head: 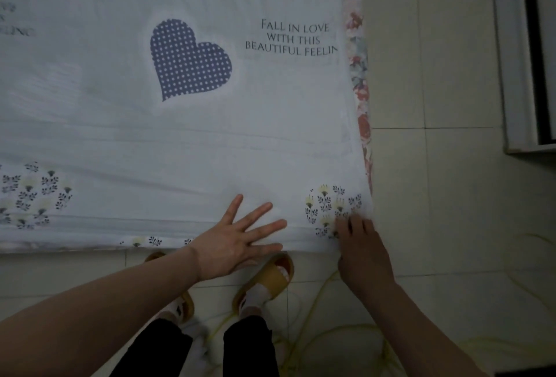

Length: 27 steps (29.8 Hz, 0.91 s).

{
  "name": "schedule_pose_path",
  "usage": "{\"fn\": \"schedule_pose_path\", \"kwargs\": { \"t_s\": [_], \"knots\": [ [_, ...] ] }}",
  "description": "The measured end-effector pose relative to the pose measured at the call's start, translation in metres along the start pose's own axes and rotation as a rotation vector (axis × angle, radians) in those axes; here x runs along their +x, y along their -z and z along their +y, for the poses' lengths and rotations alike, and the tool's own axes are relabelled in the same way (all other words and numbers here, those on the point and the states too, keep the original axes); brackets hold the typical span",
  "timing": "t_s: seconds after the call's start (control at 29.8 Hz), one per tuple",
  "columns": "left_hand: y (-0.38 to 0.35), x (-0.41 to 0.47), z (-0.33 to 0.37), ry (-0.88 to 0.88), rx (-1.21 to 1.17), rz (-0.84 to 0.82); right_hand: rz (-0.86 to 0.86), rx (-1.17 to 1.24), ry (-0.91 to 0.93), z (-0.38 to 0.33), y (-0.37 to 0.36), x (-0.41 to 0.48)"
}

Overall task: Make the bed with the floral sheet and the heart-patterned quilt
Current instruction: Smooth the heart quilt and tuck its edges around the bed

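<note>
The left hand (237, 244) lies flat with fingers spread on the heart-patterned quilt (180, 142), just inside its near edge at the lower middle of the frame; it is released and only presses the cloth down. The right hand (361, 250) sits just to the right of it at the quilt's lower right corner, fingers bent down onto the cloth beside a printed flower sprig (331, 208); it seems to pinch the corner, though the fingertips are hidden.

The quilt covers the bed across the upper left and middle of the frame, a dotted heart (188, 61) and a block of lettering (293, 38) lying flat and readable; the floral sheet (358, 76) shows only as a narrow strip along the quilt's right edge, under it.

The step looks like squaring and smoothing this corner, late in the task. To do it well, keep the flat hand as an anchor so the middle does not creep; draw the corner outward and toward the frame's lower right until the faint creases above the hands flatten; line the quilt's right edge up with the floral strip so an even band shows; then sweep the palm toward the corner.

Below the bed edge are tiled floor (436, 196), the person's slippers (270, 277) and a yellow cord (316, 301); mind the cord when stepping.
</note>
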<state>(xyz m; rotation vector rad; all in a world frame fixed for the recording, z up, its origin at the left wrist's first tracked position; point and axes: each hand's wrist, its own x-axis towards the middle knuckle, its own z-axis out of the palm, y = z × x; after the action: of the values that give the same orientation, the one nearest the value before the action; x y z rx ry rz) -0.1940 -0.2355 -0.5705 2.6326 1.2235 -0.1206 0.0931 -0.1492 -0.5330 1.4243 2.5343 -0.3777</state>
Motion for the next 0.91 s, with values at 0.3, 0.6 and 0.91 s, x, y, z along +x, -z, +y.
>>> {"fn": "schedule_pose_path", "kwargs": {
  "t_s": [0.3, 0.6, 0.91],
  "knots": [
    [0.038, -0.015, 0.001, 0.098, 0.001, -0.064, -0.075, 0.200, -0.186, -0.038, 0.024, 0.005],
    [0.107, -0.042, -0.001, 0.307, 0.046, -0.057, -0.194, 0.334, -0.161, -0.075, 0.100, 0.012],
    [0.213, -0.081, 0.004, 0.534, 0.018, 0.026, -0.145, 0.301, -0.011, -0.164, 0.207, -0.008]
  ]
}}
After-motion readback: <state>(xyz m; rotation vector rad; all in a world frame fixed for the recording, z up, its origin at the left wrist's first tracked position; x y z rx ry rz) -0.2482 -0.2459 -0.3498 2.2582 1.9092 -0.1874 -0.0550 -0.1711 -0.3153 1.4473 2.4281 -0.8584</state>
